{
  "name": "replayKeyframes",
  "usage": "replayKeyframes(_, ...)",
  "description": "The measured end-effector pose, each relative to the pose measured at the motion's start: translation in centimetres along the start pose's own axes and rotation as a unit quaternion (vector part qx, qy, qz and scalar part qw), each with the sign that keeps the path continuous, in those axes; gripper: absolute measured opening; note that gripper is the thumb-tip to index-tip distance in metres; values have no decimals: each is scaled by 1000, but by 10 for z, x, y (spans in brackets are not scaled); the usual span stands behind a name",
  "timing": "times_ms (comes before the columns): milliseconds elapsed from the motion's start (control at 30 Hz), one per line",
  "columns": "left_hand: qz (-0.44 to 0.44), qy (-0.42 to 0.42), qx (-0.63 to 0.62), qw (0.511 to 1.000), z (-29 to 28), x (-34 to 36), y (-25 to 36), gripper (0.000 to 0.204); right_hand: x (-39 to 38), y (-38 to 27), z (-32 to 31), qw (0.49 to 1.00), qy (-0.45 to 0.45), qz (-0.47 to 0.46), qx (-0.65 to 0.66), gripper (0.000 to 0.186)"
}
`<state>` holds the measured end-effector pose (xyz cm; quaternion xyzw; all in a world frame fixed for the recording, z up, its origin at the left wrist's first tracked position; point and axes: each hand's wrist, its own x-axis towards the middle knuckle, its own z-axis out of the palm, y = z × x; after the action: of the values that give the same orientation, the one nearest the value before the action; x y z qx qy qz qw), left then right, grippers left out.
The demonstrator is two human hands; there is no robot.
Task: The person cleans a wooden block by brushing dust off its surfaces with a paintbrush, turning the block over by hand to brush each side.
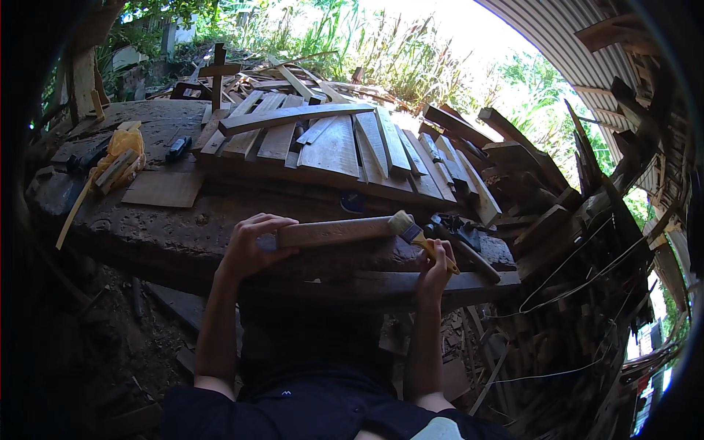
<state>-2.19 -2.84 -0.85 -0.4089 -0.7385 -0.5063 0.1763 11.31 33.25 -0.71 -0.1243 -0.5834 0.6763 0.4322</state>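
My left hand [249, 246] grips the left end of a short wooden bar [334, 232] held across the front of a rough, dark wooden bench [147, 220]. In my right hand [433, 273] is a paintbrush [407, 229] with a yellow handle, its pale bristles against the bar's right end. Just right of that hand lie dark tools [462, 235], one with a long handle. A small dark blue object [350, 202] sits behind the bar.
Planks [326, 150] are stacked along the bench's back, with scrap wood [550, 227] and loose wires at right. At left lie a yellow bag [123, 147], a small dark device [178, 149] and a flat board [161, 189]. A corrugated roof [543, 33] hangs at upper right.
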Motion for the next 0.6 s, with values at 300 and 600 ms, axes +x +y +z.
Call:
replayKeyframes(300, -2, -1, -5, 1000, 0, -1, -1, 51, -2, 8, -5, 1000, -20, -18, -3, 22)
replayKeyframes(600, 1, -5, -5, 1000, -2, -1, 0, 51, -20, -48, 13, 852, -92, -320, -404, 9)
